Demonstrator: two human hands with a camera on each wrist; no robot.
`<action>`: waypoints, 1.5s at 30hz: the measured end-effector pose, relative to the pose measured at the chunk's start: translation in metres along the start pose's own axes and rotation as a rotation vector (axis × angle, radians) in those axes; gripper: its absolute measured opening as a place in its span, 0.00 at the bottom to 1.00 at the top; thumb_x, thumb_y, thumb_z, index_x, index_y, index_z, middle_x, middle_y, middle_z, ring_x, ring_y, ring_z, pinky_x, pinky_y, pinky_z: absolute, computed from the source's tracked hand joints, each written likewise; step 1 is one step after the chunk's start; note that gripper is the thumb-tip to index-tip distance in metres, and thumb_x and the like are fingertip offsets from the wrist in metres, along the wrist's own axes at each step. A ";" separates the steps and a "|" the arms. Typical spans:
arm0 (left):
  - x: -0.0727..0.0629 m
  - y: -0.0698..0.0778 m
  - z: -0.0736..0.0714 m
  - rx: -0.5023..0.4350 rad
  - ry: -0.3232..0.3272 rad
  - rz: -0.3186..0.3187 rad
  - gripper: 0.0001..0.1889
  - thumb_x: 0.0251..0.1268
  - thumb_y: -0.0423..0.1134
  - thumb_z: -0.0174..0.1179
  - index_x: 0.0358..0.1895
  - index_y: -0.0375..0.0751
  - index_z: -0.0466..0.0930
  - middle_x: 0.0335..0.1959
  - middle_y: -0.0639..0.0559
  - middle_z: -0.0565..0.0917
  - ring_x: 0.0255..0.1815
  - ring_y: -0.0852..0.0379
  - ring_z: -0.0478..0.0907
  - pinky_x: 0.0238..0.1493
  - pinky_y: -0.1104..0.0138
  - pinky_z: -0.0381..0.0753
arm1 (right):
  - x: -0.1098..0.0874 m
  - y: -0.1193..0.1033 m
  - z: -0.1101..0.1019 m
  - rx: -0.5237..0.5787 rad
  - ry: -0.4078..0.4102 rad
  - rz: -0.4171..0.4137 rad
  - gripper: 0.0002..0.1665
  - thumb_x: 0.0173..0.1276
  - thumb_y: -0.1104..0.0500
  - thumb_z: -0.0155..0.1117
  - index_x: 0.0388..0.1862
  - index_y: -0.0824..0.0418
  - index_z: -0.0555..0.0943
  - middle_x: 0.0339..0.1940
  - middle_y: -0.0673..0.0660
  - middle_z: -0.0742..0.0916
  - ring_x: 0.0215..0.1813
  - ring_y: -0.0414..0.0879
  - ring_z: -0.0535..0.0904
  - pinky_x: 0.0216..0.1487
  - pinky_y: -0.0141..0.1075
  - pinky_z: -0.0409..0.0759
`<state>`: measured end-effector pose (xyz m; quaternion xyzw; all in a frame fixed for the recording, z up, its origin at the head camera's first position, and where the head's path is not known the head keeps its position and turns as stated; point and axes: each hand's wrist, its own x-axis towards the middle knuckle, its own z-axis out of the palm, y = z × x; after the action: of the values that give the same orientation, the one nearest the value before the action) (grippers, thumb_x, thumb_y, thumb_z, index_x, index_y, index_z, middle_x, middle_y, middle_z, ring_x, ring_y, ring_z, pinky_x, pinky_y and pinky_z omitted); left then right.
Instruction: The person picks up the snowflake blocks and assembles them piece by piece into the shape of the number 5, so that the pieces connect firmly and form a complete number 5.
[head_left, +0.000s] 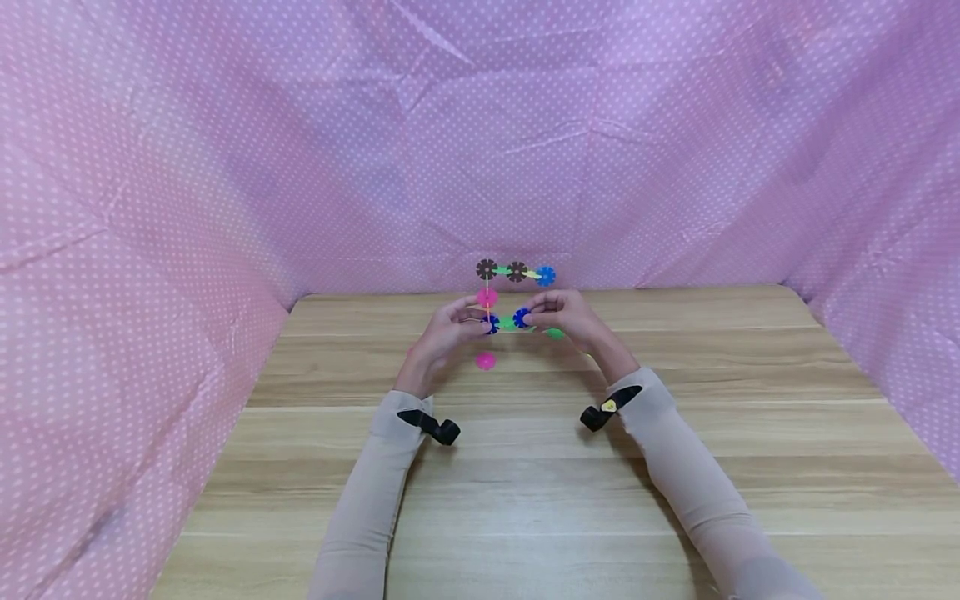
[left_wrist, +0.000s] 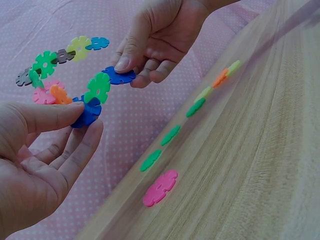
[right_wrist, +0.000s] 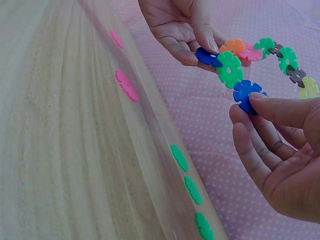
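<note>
A curved chain of flower-shaped interlocking plastic discs is held up over the far part of the table. My left hand (head_left: 444, 335) pinches a dark blue disc (left_wrist: 86, 114) at the chain's bend, thumb on top and fingers beneath. Between the hands a green disc (right_wrist: 230, 70) links that one to a second dark blue disc (right_wrist: 247, 95), which my right hand (head_left: 573, 321) pinches between thumb and fingers. From the left hand's disc the chain runs on through an orange disc (right_wrist: 232, 47), a pink disc (right_wrist: 250, 53), and green, dark grey and yellow ones to a lighter blue end disc (left_wrist: 98, 43).
Loose discs lie along the wooden table's (head_left: 465, 500) far edge: a pink disc (left_wrist: 160, 188), several green ones (left_wrist: 171, 135), an orange disc (left_wrist: 220, 78) and yellow ones. Another pink disc (right_wrist: 116, 39) lies further left. Pink dotted cloth (head_left: 420, 167) hangs behind and at both sides.
</note>
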<state>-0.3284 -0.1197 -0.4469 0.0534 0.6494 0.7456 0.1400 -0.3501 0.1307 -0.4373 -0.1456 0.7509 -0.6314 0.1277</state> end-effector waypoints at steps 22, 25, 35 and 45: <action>0.001 -0.002 0.004 0.015 0.026 -0.015 0.27 0.66 0.23 0.63 0.68 0.36 0.71 0.47 0.47 0.83 0.42 0.60 0.85 0.67 0.55 0.81 | -0.002 -0.001 0.005 0.046 0.011 -0.084 0.16 0.69 0.69 0.67 0.52 0.78 0.80 0.31 0.47 0.90 0.36 0.44 0.88 0.49 0.48 0.89; 0.003 -0.003 0.004 0.024 0.032 -0.023 0.28 0.67 0.24 0.63 0.70 0.34 0.70 0.45 0.50 0.84 0.42 0.62 0.85 0.60 0.64 0.85 | -0.001 -0.001 0.005 0.049 0.012 -0.094 0.16 0.69 0.69 0.68 0.51 0.78 0.80 0.31 0.47 0.90 0.36 0.42 0.88 0.49 0.48 0.89; 0.005 -0.008 0.006 0.049 0.004 0.012 0.24 0.69 0.27 0.63 0.66 0.21 0.72 0.44 0.53 0.88 0.41 0.65 0.84 0.54 0.69 0.85 | -0.001 -0.003 0.006 0.044 0.007 -0.097 0.15 0.69 0.68 0.69 0.51 0.75 0.81 0.32 0.47 0.90 0.39 0.47 0.88 0.52 0.51 0.88; 0.006 -0.010 0.007 -0.101 -0.047 -0.031 0.24 0.72 0.26 0.59 0.67 0.19 0.68 0.38 0.56 0.88 0.42 0.63 0.87 0.75 0.49 0.70 | -0.001 -0.003 0.007 0.058 0.031 -0.095 0.15 0.68 0.69 0.70 0.50 0.75 0.82 0.32 0.49 0.89 0.37 0.46 0.87 0.49 0.47 0.89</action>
<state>-0.3314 -0.1104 -0.4564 0.0535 0.6084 0.7735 0.1694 -0.3461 0.1248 -0.4352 -0.1675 0.7265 -0.6604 0.0901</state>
